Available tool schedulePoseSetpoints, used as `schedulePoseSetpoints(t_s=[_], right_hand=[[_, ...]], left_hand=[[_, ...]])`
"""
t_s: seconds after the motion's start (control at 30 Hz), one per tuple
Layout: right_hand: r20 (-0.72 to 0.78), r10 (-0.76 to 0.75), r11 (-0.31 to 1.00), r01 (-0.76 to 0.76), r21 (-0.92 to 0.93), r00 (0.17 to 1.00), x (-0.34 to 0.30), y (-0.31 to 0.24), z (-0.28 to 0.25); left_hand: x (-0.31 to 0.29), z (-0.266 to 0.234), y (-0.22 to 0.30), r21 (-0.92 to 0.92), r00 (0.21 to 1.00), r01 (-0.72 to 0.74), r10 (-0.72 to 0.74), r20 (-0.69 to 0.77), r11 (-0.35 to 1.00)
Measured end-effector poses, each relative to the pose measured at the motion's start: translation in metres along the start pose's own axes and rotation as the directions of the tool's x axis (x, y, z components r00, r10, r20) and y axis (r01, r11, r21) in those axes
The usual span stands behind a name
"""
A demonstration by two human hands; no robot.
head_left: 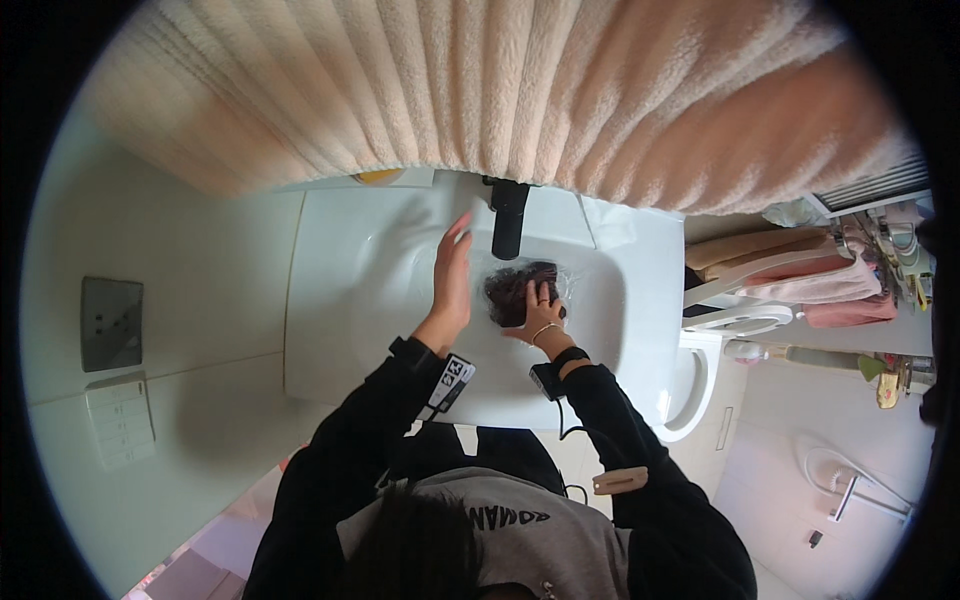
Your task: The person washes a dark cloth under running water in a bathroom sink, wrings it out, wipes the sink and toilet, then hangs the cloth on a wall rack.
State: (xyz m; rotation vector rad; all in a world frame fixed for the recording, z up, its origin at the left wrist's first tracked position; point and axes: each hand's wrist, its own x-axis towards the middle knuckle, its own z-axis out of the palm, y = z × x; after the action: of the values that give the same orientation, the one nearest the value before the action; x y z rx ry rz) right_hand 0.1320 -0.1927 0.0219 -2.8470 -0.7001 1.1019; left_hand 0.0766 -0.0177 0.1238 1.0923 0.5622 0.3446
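In the white washbasin point(610, 310), a dark brown wet bundle point(508, 290), perhaps cloth, lies below the black tap point(508, 225). Clear water shows around it. My right hand point(538, 318) rests on its near right side, with the fingers spread over it. Left of the bundle and apart from it, my left hand point(452, 280) is raised on edge, its fingers stretched out toward the tap and nothing in them. Both wrists carry dark bands with small devices.
A ribbed, beige fleecy fabric point(450, 90) covers the top of the view. A wall socket point(112, 322) is at the left. Right of the basin are a white toilet point(690, 385), hanging towels point(820, 280) and a shower hose point(830, 470).
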Motion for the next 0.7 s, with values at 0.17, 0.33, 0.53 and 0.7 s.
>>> schedulePoseSetpoints(t_s=[0.17,0.33,0.53,0.7], right_hand=[[-0.031,0.025,0.985,-0.030,-0.172,0.999,0.025,-0.008,0.009],[0.075,0.107,0.974,-0.120,0.195,0.991,0.026,-0.049,0.043],[-0.160,-0.239,0.667,0.281,0.690,0.958,0.013,-0.076,0.061],[-0.202,-0.373,0.284,0.319,0.904,0.906,-0.019,-0.067,0.030]], left_hand=[[-0.024,-0.040,-0.072,-0.077,0.779,0.582,-0.582,-0.235,0.810],[-0.023,-0.063,-0.121,-0.107,0.758,0.647,-0.652,-0.010,0.755],[-0.003,-0.069,-0.117,-0.295,0.765,0.633,-0.636,0.099,0.716],[-0.006,-0.058,-0.084,-0.302,0.692,0.722,-0.658,0.298,0.622]])
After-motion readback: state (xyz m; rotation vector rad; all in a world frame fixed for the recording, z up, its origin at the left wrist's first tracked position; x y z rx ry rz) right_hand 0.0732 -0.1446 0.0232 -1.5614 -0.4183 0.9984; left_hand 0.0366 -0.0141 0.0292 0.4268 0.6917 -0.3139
